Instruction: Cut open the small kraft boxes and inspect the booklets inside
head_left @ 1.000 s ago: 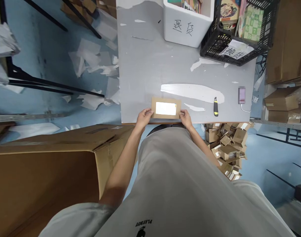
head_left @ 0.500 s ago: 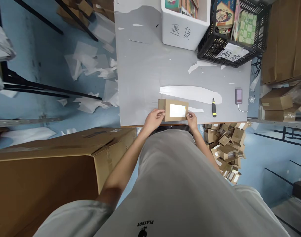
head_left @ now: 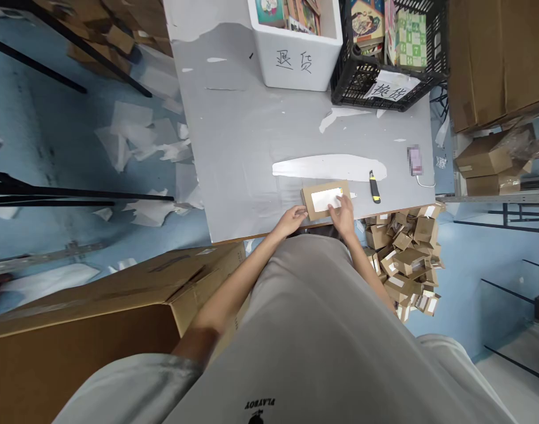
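Note:
A small brown cardboard box with a white label lies on the table near its front edge, slightly turned. At its lower left corner is my left hand, fingers stretched towards the box's side; whether the fingertips touch it is hard to tell. My right hand reaches over the box's right part, thumb and fingers apart on the label, covering some of it. A black and yellow utility knife rests right of the box, partly on a white patch of the tabletop.
At the back stand a white bin and a black crate, both holding books. A phone with a cable lies far right. Many small boxes are heaped below right; a large open carton stands left.
The box has turned slightly, its label still facing up. My right hand has moved from the box's right end onto the label. My left hand has shifted right and slightly down. The view has shifted.

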The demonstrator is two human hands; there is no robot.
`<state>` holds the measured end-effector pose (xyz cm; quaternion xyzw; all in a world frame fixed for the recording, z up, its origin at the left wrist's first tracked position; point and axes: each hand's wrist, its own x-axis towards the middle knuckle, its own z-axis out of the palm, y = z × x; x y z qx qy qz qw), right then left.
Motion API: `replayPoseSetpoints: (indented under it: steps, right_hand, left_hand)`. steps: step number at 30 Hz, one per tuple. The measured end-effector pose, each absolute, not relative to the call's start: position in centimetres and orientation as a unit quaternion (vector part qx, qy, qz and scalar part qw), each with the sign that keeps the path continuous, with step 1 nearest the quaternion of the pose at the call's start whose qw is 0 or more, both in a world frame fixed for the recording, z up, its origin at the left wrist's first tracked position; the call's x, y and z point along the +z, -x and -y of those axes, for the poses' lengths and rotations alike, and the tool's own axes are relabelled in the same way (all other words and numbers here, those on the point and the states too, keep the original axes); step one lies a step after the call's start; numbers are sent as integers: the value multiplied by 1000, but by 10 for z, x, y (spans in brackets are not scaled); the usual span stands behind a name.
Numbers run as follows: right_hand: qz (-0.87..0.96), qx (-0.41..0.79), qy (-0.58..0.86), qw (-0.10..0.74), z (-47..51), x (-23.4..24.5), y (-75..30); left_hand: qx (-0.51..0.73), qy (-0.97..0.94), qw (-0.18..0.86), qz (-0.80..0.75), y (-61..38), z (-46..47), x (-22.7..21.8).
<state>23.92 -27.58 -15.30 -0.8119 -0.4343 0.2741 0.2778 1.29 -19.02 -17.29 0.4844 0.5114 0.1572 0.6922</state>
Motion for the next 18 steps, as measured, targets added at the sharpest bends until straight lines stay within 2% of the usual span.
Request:
replayPoseSetpoints:
  steps: [2,5,11,18]
  right_hand:
    - [415,247,836,260,280,-156,-261]
    - [394,279,846,227,278,-164,-278]
    - [436,336,816,175,264,-179,-245]
    - [470,386,773,180,260,-181,-241]
  left_hand:
    - [148,-446,695,-545,-10,184,-181]
    - [126,-395,707,-572,-8,178,-192]
    - [143,-297,703,-630,-4,172,-209]
    - [179,-228,687,-666,2,171,-212]
